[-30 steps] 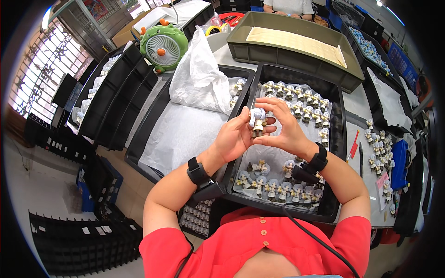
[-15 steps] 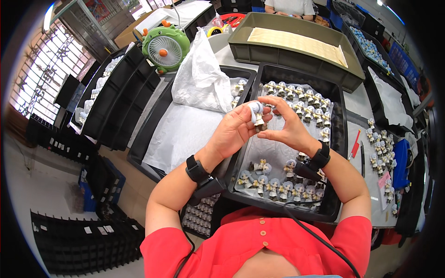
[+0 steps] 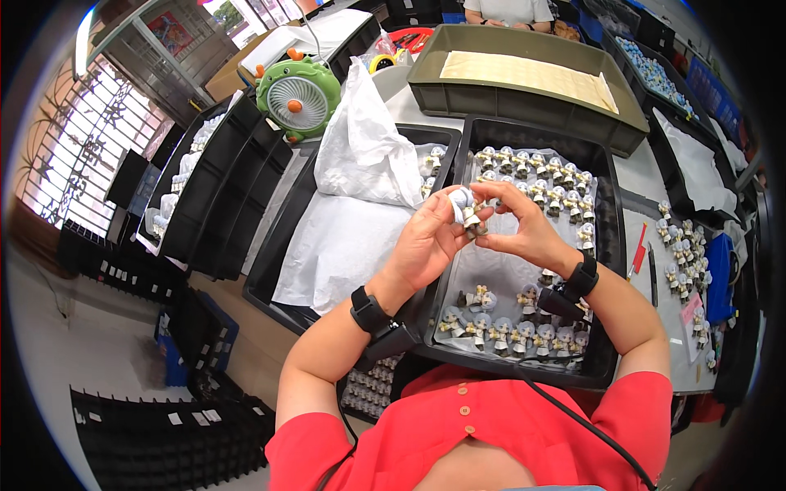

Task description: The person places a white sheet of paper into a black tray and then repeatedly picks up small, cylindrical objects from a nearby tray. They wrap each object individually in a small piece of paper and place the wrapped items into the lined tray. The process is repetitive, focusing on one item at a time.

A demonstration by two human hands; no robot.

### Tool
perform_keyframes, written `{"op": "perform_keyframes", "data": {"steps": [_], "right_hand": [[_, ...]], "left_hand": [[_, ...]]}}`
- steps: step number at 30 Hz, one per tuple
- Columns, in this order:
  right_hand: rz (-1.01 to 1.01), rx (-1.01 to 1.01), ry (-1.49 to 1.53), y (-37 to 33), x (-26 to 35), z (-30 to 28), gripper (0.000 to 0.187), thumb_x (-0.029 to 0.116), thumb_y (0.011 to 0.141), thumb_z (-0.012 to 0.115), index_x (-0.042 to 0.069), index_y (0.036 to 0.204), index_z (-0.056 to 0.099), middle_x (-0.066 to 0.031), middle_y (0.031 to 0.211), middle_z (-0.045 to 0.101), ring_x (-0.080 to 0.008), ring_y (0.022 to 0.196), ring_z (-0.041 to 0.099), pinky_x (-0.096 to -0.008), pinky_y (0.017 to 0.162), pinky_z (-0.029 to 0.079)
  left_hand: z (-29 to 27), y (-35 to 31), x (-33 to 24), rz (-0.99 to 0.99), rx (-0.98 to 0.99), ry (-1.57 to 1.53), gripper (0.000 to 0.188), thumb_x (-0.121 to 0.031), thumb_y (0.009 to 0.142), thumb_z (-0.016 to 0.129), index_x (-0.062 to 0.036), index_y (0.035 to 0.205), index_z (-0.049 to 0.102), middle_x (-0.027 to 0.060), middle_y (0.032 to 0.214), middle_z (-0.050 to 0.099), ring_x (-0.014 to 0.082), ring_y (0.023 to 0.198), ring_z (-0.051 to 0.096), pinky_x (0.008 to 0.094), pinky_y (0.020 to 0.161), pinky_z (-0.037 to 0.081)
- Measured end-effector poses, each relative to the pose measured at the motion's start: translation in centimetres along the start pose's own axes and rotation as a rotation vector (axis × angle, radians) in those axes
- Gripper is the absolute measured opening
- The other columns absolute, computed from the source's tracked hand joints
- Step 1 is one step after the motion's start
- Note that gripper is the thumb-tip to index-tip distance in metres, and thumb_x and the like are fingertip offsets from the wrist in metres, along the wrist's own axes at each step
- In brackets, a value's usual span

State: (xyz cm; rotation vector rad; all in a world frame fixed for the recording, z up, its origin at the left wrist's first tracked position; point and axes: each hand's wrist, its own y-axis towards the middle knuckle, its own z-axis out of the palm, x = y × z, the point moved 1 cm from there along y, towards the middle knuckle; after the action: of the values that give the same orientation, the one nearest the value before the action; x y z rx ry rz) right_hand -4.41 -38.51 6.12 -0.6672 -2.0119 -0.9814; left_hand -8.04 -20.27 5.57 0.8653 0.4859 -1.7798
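Observation:
Between my hands, over the black tray point(image 3: 607, 245), is a small figurine point(image 3: 468, 211) with pale lilac-grey hair and a white and gold outfit. My left hand point(image 3: 424, 247) grips it between thumb and fingers. Curved around its other side, my right hand point(image 3: 532, 236) has a fingertip by the head and the thumb by the dark base. Similar figurines point(image 3: 544, 335) fill rows along the tray's near and far parts, on a thin white liner point(image 3: 491, 270). One near the left of the close row lies on its side.
Left of the tray, a second black tray point(image 3: 260, 282) holds white sheeting point(image 3: 344, 245) and a few figurines. A green fan point(image 3: 296, 96) and an olive bin point(image 3: 524, 102) stand behind. More figurines point(image 3: 686, 254), a red tool point(image 3: 639, 254) and a blue pouch point(image 3: 720, 278) lie right. Another person point(image 3: 509, 11) sits opposite.
The view has shifted, so the scene appears slightly farther right. The figurine has tilted a little between my hands, and both hands stay around it.

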Motion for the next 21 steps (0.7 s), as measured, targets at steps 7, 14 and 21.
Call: {"op": "perform_keyframes", "data": {"steps": [7, 14, 21], "right_hand": [[0.014, -0.011, 0.004, 0.1, 0.1, -0.1, 0.056, 0.017, 0.074, 0.072, 0.011, 0.125, 0.052, -0.0040, 0.118, 0.053, -0.0164, 0.108, 0.051, -0.0305, 0.085, 0.042], [0.013, 0.043, 0.011, 0.1, 0.2, -0.2, 0.041, 0.015, 0.077, 0.070, 0.009, 0.116, 0.059, -0.0037, 0.114, 0.057, -0.0146, 0.099, 0.054, -0.0288, 0.081, 0.045], [0.021, 0.086, 0.031, 0.5, 0.6, 0.1, 0.031, 0.011, 0.077, 0.069, 0.006, 0.108, 0.064, -0.0043, 0.100, 0.064, -0.0138, 0.091, 0.058, -0.0278, 0.079, 0.046]], "left_hand": [[-1.0, -0.3, -1.3, -0.010, -0.195, -0.032, 0.028, -0.027, 0.093, 0.055, -0.0095, 0.113, 0.046, 0.0064, 0.110, 0.057, 0.0207, 0.104, 0.058, 0.0347, 0.087, 0.046], [-0.7, -2.5, -12.5, 0.104, -0.390, 0.586, 0.034, -0.031, 0.093, 0.054, -0.0048, 0.115, 0.051, 0.0052, 0.103, 0.058, 0.0164, 0.089, 0.062, 0.0318, 0.079, 0.048], [-11.8, -1.1, -10.1, -0.473, -0.484, 1.185, 0.027, -0.029, 0.087, 0.061, -0.0151, 0.110, 0.055, 0.0021, 0.092, 0.056, 0.0149, 0.080, 0.058, 0.0289, 0.060, 0.045]]}}
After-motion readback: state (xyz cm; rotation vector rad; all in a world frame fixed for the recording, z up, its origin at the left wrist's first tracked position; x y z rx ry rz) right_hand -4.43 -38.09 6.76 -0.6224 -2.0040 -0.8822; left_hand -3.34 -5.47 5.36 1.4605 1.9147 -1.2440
